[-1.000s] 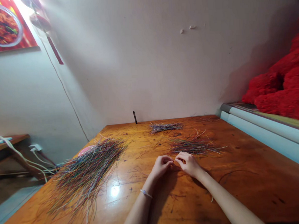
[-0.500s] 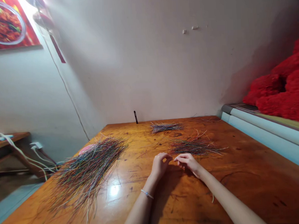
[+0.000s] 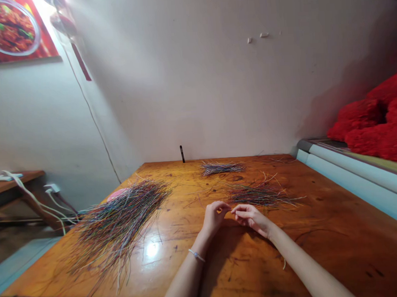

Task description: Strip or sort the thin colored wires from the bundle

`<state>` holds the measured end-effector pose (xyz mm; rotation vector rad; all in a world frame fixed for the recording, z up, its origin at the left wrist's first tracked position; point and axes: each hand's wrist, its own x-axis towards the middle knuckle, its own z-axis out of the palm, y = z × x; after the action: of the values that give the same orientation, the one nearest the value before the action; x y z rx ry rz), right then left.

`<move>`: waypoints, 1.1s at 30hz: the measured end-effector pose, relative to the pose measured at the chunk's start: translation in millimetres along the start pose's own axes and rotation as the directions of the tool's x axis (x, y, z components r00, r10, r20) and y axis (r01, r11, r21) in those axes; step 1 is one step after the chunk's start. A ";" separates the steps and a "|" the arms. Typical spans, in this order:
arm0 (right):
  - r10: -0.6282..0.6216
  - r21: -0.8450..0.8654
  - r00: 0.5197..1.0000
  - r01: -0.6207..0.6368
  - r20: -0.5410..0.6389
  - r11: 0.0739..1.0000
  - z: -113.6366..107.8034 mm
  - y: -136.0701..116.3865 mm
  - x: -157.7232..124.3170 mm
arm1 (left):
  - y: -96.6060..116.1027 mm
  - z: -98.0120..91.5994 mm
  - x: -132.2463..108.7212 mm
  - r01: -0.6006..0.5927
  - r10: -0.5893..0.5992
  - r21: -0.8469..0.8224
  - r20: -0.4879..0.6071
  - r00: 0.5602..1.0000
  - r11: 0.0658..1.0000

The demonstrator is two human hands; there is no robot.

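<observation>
From over here, the glossy food poster (image 3: 9, 27) at far left is cut off by the edge of view, as is the side table (image 3: 14, 184) with its pale, looping cables (image 3: 35, 202). On the worn, varnished wooden table (image 3: 321, 213) sprawls the large heap of strands (image 3: 122, 223), thin, stiff-looking and many-coloured, hiding most of a pink thing (image 3: 114, 195) that I can't identify. A slim black stick (image 3: 182, 154) stands upright by the wall. The left hand (image 3: 212, 216), a beaded bracelet (image 3: 196, 255) at its wrist, curls with thumb and finger brought together; beyond it lies a small, tight bundle (image 3: 222, 168). The right hand (image 3: 254, 218) curls towards it, fingertips nearly meeting; whether either grips a strand, I cannot tell. Just behind the right hand, partly covered, is a looser, spiky bundle (image 3: 259, 193). Smooth pale rolls (image 3: 356, 173) and a fluffy red mass (image 3: 366, 122) run out of sight at right.
</observation>
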<state>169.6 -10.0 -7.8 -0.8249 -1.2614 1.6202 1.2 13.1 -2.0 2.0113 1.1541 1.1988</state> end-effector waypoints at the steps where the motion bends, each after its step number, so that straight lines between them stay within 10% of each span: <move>1: -0.009 -0.024 1.000 0.008 -0.005 1.000 0.0 0.4 0.5 | 0.0 -0.2 0.1 -0.004 0.004 0.007 0.000 1.000 1.000; 9: -0.269 -0.369 0.961 0.225 -0.071 0.902 0.2 10.7 11.5 | -4.0 -1.7 1.4 -0.016 0.016 0.090 -0.002 1.000 0.996; 20: -0.580 -0.816 0.812 0.383 0.073 0.433 0.3 5.8 3.2 | -8.2 -1.7 0.7 -0.016 0.020 0.146 -0.022 1.000 0.989; 33: -0.608 -0.828 0.794 0.334 -0.010 0.450 -0.3 4.3 5.5 | -9.0 1.4 0.9 -0.041 0.036 0.141 0.037 0.999 0.989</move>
<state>166.7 -5.1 -11.9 -1.0572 -1.8001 0.3523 -1.0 18.4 -9.2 2.1602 1.2187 1.1243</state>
